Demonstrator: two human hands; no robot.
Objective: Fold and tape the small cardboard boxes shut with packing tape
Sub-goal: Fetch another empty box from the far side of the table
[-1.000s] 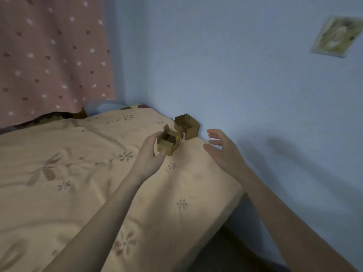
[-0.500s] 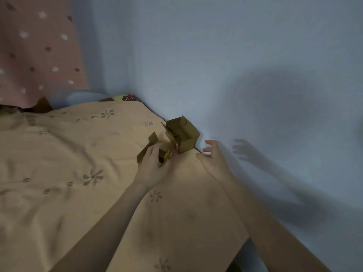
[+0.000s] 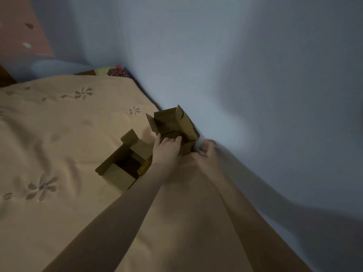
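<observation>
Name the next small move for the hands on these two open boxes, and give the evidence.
Probably fold the far box's flaps inward. The left hand already rests on its near edge, its flaps stand open, and the right hand sits blurred at its wall-side corner.

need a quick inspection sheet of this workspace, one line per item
surface: bed with a tan flower-stitched cover, pushed against the wall.
job's things: two small cardboard boxes, both with flaps up; near box sits open on the cover, far box is by the wall. No tape on either box.
clutter: a patterned cloth at the far end of the bed.
hands: left hand has fingers on the far box's front edge; right hand is at the bed edge by the wall, blurred, beside a pale object I cannot identify.
cables: nothing seen.
surroundings: blue wall, pink dotted curtain at far left.
</observation>
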